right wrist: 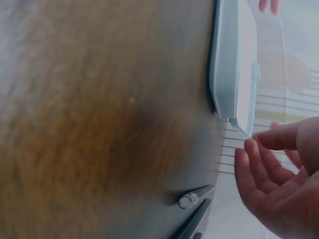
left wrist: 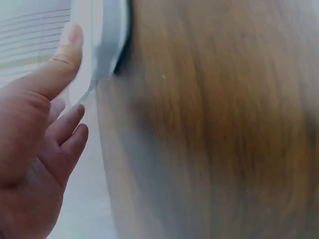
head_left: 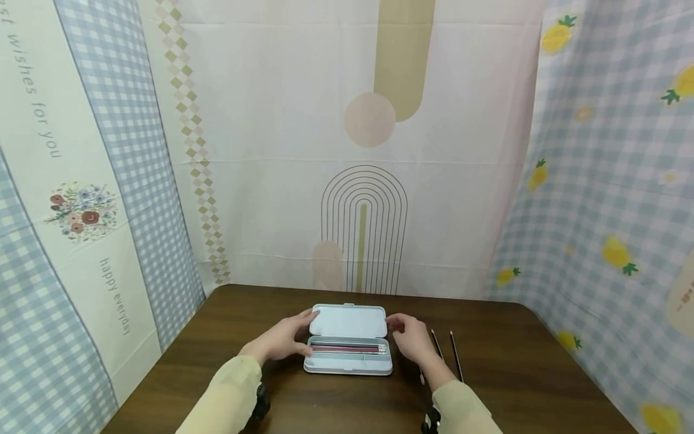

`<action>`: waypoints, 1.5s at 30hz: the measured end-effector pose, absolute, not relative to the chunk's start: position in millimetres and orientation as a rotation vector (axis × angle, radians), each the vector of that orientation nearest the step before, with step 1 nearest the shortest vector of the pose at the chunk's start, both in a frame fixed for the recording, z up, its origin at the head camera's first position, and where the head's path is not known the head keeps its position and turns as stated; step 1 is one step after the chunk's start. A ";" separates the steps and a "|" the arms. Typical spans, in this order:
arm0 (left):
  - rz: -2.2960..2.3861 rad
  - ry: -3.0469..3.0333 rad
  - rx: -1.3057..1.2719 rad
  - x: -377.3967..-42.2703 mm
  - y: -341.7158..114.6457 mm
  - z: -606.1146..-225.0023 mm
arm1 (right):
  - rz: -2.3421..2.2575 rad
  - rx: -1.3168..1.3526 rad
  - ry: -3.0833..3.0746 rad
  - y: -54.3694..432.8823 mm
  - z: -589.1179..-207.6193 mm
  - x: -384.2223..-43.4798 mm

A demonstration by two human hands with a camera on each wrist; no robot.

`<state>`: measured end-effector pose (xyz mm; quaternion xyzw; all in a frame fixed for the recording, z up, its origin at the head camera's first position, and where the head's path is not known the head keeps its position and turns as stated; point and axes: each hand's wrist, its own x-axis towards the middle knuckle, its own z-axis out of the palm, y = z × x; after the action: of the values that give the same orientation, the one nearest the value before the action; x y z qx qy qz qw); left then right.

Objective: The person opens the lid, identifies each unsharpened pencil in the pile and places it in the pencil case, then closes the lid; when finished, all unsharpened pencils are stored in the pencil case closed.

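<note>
A white pencil case (head_left: 348,364) lies with its lid (head_left: 349,321) raised on the far side. Inside its back part, several pencils (head_left: 347,348) lie lengthwise. My left hand (head_left: 282,337) is at the left side, fingertips at the lid's edge and thumb (left wrist: 70,45) straight along the case's side. At the opposite side, my right hand (head_left: 413,339) pinches the lid's right corner between thumb and fingertips (right wrist: 249,144).
Dark pencils (head_left: 456,355) lie on the brown wooden table (head_left: 515,374) to the right, one partly hidden by my right wrist. Patterned cloth (head_left: 271,150) hangs behind the table and along both sides.
</note>
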<state>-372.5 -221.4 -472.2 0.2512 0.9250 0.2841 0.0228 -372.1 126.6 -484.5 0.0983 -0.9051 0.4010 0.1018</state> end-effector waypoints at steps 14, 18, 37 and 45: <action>1.688 2.736 0.217 -363.6 -207.7 -484.2 | 1.536 0.152 -2.714 125.1 -483.6 -368.8; 1.803 2.665 0.049 -365.4 -202.6 -487.3 | 1.582 0.144 -2.732 124.9 -482.1 -369.3; 1.728 2.639 0.147 -372.1 -193.1 -492.8 | 1.619 0.169 -2.783 121.3 -485.5 -375.1; 1.715 2.693 0.193 -375.4 -191.6 -492.5 | 1.628 0.131 -2.727 119.8 -490.4 -378.1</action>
<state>-375.4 -191.6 -492.5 0.0604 0.8415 0.5361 -0.0284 -378.1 119.8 -490.4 0.0413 -0.8577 0.5121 -0.0186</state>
